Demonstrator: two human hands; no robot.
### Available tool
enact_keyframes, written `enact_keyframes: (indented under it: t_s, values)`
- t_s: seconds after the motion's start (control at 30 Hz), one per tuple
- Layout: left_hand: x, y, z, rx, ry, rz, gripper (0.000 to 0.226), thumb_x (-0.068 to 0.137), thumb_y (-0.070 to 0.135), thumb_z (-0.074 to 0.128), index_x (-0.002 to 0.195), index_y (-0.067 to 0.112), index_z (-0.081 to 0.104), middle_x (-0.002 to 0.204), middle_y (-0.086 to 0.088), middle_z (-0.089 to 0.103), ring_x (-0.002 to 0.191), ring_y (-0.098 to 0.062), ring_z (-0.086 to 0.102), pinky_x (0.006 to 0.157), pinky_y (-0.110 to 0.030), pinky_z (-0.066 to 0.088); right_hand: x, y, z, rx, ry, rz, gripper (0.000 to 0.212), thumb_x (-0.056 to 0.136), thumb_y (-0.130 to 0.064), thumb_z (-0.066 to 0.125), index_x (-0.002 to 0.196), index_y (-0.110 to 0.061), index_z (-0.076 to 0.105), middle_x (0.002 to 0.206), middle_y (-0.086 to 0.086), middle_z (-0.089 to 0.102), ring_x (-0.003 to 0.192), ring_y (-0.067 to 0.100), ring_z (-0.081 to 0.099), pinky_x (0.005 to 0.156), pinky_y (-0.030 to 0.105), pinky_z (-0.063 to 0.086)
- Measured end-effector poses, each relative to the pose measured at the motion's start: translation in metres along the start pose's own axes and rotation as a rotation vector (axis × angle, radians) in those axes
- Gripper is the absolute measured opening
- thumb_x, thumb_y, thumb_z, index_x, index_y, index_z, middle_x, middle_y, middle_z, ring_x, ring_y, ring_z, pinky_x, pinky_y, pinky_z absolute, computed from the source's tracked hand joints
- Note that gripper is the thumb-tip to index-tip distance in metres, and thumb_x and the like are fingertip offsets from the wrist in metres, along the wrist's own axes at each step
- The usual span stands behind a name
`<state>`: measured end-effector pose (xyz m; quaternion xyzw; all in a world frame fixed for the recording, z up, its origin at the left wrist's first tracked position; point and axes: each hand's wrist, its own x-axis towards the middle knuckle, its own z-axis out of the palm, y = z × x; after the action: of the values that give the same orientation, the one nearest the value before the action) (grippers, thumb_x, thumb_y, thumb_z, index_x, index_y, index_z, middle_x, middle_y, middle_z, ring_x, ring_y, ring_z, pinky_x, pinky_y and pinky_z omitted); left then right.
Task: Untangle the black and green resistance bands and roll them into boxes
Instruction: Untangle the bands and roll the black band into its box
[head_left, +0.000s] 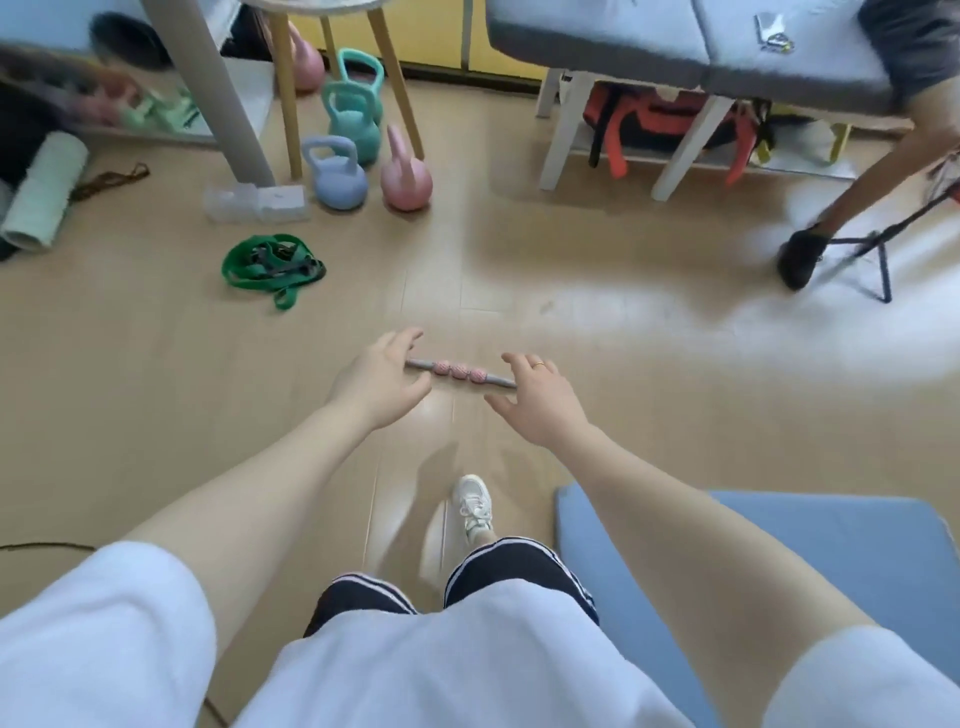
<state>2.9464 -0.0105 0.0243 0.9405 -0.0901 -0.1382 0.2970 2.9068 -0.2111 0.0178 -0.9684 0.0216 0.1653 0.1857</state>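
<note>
Wooden plank floor (156, 395) fills view; blue mat (779, 545) at lower right, grey padded bench (675, 47) at top right. Both arms stretched forward and down. Left hand (376, 382) and right hand (540, 400) hang released, fingers loosely spread, gripping nothing, in front of massage roller stick (460, 372) lying on floor. Kettlebells (353, 130) cluster by table leg at upper left. Tangled green and black resistance bands (272, 267) lie on floor just below clear plastic boxes (257, 202), well apart from hands.
</note>
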Motion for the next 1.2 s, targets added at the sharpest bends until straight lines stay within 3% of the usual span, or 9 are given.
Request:
enact_keyframes:
  t_s: [0.27, 0.53, 0.83, 1.2]
  values:
    - [0.143, -0.056, -0.089, -0.065, 0.088, -0.200, 0.055, 0.086, 0.026, 0.057, 0.138, 0.017, 0.039, 0.132, -0.006, 0.049, 0.115, -0.025, 0.051, 0.095, -0.039, 0.044, 0.202, -0.090, -0.064, 0.080, -0.159, -0.168, 0.057, 0.092, -0.039, 0.048, 0.141, -0.014, 0.030, 0.134, 0.009, 0.048, 0.129, 0.025, 0.035, 0.102, 0.040, 0.036]
    - [0.269, -0.197, -0.190, -0.067, 0.174, -0.292, 0.053, 0.086, 0.024, 0.058, 0.135, 0.014, 0.042, 0.130, -0.007, 0.051, 0.116, -0.024, 0.051, 0.097, -0.035, 0.042, 0.376, -0.204, -0.031, 0.020, -0.241, -0.248, 0.058, 0.092, -0.041, 0.049, 0.141, -0.014, 0.030, 0.134, 0.008, 0.048, 0.125, 0.027, 0.039, 0.098, 0.040, 0.041]
    - [0.388, -0.359, -0.355, -0.030, 0.006, -0.340, 0.047, 0.088, 0.017, 0.055, 0.134, 0.010, 0.044, 0.133, -0.009, 0.048, 0.117, -0.025, 0.049, 0.097, -0.032, 0.039, 0.548, -0.382, -0.013, 0.060, -0.367, -0.118, 0.055, 0.093, -0.031, 0.050, 0.141, -0.012, 0.031, 0.131, 0.011, 0.050, 0.119, 0.029, 0.046, 0.093, 0.037, 0.042]
    - [0.505, -0.435, -0.421, -0.042, -0.117, -0.378, 0.040, 0.090, 0.021, 0.052, 0.129, 0.013, 0.049, 0.137, -0.002, 0.043, 0.115, -0.022, 0.051, 0.094, -0.030, 0.041, 0.715, -0.470, -0.031, 0.085, -0.390, -0.097, 0.049, 0.091, -0.032, 0.052, 0.132, -0.010, 0.039, 0.126, 0.012, 0.052, 0.118, 0.030, 0.045, 0.096, 0.042, 0.041]
